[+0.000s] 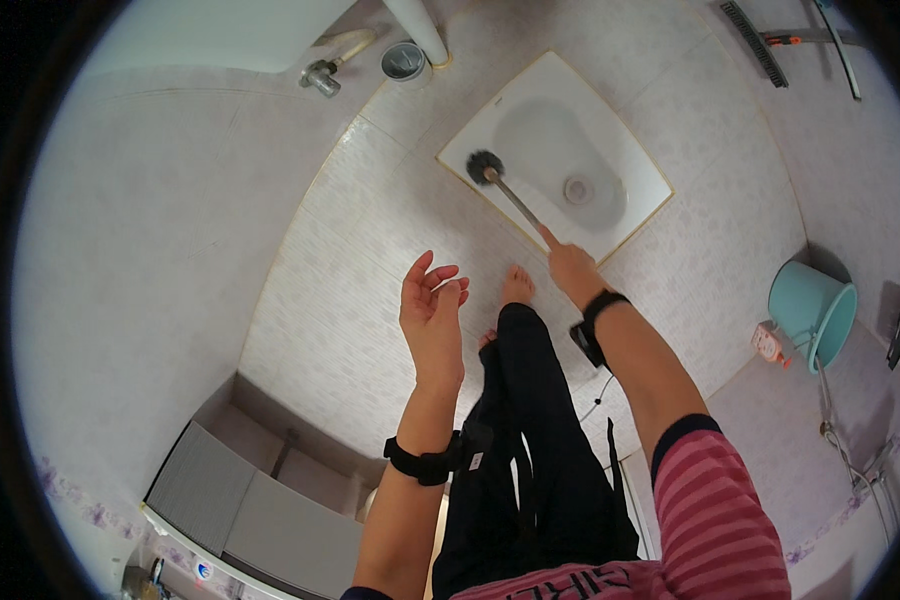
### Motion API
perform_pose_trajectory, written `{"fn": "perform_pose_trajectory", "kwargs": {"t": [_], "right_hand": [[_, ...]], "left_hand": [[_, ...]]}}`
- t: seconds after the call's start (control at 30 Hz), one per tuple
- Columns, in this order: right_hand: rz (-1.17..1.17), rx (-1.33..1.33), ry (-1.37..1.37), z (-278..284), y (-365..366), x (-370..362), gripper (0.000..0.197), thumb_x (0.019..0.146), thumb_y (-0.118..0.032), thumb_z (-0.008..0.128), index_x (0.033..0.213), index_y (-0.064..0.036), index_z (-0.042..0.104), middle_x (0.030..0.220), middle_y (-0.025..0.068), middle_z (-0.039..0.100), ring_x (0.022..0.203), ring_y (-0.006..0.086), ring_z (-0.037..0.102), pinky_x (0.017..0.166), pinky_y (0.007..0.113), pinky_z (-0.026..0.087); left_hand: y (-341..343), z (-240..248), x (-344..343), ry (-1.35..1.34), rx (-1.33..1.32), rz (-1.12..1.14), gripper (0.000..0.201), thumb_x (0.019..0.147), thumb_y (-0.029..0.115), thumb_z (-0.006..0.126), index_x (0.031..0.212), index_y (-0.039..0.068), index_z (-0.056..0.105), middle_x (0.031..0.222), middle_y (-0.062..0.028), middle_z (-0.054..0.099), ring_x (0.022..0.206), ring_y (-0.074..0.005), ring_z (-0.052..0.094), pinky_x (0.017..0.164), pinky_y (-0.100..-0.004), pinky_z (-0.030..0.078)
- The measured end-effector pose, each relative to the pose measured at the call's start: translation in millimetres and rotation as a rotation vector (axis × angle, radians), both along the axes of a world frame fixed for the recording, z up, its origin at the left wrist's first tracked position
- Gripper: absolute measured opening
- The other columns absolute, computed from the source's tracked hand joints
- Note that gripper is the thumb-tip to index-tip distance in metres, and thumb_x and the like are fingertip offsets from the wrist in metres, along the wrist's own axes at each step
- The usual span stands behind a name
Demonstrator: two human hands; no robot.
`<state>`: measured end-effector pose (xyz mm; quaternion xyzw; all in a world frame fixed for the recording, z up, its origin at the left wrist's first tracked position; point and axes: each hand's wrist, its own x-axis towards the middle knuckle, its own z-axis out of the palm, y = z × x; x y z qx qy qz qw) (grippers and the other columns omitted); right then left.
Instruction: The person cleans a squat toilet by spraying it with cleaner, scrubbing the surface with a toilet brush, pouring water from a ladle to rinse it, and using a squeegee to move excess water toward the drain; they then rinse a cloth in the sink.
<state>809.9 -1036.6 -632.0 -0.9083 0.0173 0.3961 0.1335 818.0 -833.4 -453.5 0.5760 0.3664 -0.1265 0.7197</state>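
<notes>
My right hand [576,272] is closed around the handle of a toilet brush [515,203], its index finger laid along the stick. The brush's dark round head is over the left rim of a white squat toilet [625,165] set in the floor; whether the bristles touch the rim I cannot tell. My left hand [433,325] hangs in the air to the left, palm turned up, fingers loosely curled and apart, with nothing in it. Each wrist wears a black strap with a small device.
A grey brush holder [404,63] stands by a white pipe [417,32] at the back. To the right are a light-blue bucket [812,312] and a pink-and-white bottle [771,344]. A floor brush [755,45] leans at the upper right. A grey cabinet [275,510] lines the lower left.
</notes>
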Motion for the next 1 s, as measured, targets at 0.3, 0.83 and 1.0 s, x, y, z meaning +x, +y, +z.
{"fn": "perform_pose_trajectory", "kwargs": {"t": [0.3,0.83,1.0], "right_hand": [[-0.096,-0.229,0.199,-16.4,-115.5,-159.6,0.071,0.079,-0.006,0.043,0.138,-0.0247,0.008,0.089,0.0236,0.059,0.081,0.0347,0.059,0.071,0.045,0.047],[-0.048,-0.120,0.114,41.3,-35.8,-192.1,0.056,0.080,-0.008,0.039,0.134,-0.0200,0.026,0.088,0.0239,0.059,0.083,0.0370,0.058,0.073,0.045,0.046],[-0.007,-0.242,0.234,50.8,-117.1,-271.6,0.057,0.081,-0.008,0.038,0.135,-0.0172,0.024,0.086,0.0243,0.060,0.079,0.0371,0.059,0.071,0.046,0.047]], "left_hand": [[9.9,-14.2,-44.2,-0.050,-0.040,0.022,0.040,0.082,0.004,0.050,0.121,0.002,0.040,0.100,-0.0079,0.052,0.088,-0.0165,0.054,0.079,-0.0284,0.045],[34.0,35.1,-165.1,-0.091,0.032,0.058,0.041,0.080,0.000,0.046,0.121,-0.001,0.039,0.098,-0.0095,0.052,0.084,-0.0145,0.055,0.073,-0.0245,0.045],[12.2,34.1,-208.3,-0.049,0.009,0.065,0.042,0.081,0.002,0.045,0.122,-0.001,0.038,0.098,-0.0087,0.052,0.084,-0.0137,0.055,0.074,-0.0238,0.044]]}}
